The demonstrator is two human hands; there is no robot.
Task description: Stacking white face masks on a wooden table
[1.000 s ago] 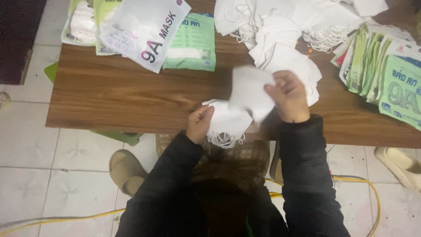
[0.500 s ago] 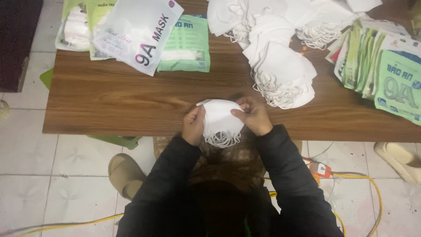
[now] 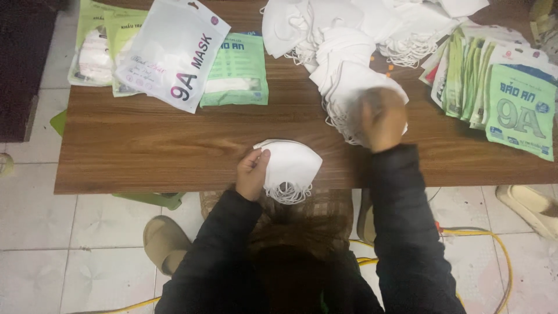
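Observation:
My left hand (image 3: 251, 173) grips a small stack of folded white face masks (image 3: 292, 164) at the near edge of the wooden table (image 3: 151, 145); their ear loops hang over the edge. My right hand (image 3: 383, 118) is stretched forward onto a fanned pile of loose white masks (image 3: 343, 72) right of centre. It is motion-blurred with the fingers curled on the top masks, and I cannot make out whether it has hold of one.
A larger heap of white masks (image 3: 349, 20) lies at the back. Green and white flat packages (image 3: 505, 87) are fanned at the right. A white mask pouch (image 3: 174, 52) and green packets (image 3: 238, 72) lie back left. Slippers and a yellow cable are on the tiled floor.
My right hand has left the stack in my left hand and moved forward and right onto the loose pile. The left hand still holds the stack at the table edge.

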